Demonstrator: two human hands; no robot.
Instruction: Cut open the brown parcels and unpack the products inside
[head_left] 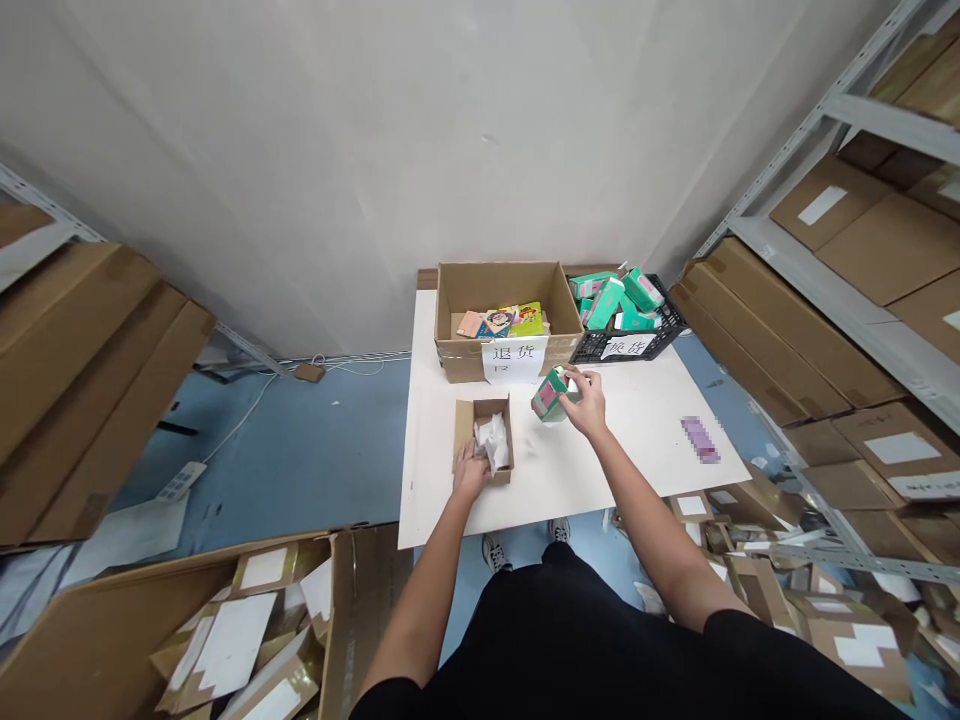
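On the white table (420, 500), a small cardboard box (511, 435) stands with its flap up, crumpled white packing material (491, 440) inside it. My left hand (470, 470) is closed on the box's near left edge, its fingertips close to the white packing. To the right, my right hand (587, 400) grips a green box with a pink panel (550, 397) by its upper right end, tilted just over the table. The end of the green box near my fingers looks opened.
Behind stand a large labelled carton (461, 355) with several colourful packs and a black crate (667, 338) of green boxes. A blurred purple item (700, 440) lies at right. Shelves (885, 105) flank the table; a carton of parcels (334, 600) is at lower left.
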